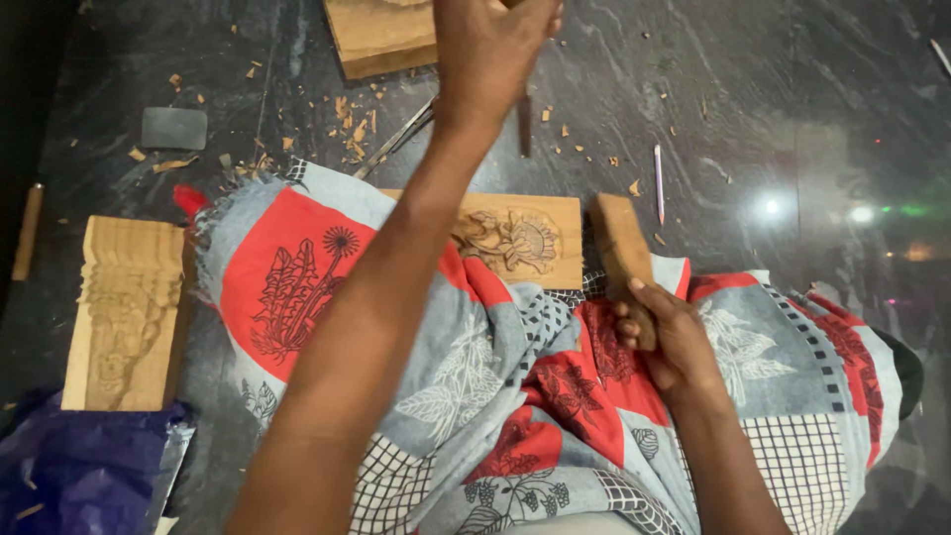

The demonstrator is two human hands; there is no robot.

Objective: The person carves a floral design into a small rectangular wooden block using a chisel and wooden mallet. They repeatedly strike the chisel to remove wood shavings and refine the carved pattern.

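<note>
My left hand (490,54) is raised near the top of the view, closed around a thin dark chisel (524,124) that hangs point down. Below it a flat wooden plank (525,238) with a carved flower lies on the floor against my lap. My right hand (666,337) grips the handle of a wooden mallet (619,243), resting on my lap just right of the plank. A grey, red and white patterned cloth (475,396) covers my legs.
A tall carved wooden block (124,312) lies at the left. Another wooden piece (381,35) sits at the top. Wood chips (352,129) are scattered on the dark stone floor, with a grey sharpening stone (173,127), a thin pencil-like tool (658,178), and blue plastic (79,466) bottom left.
</note>
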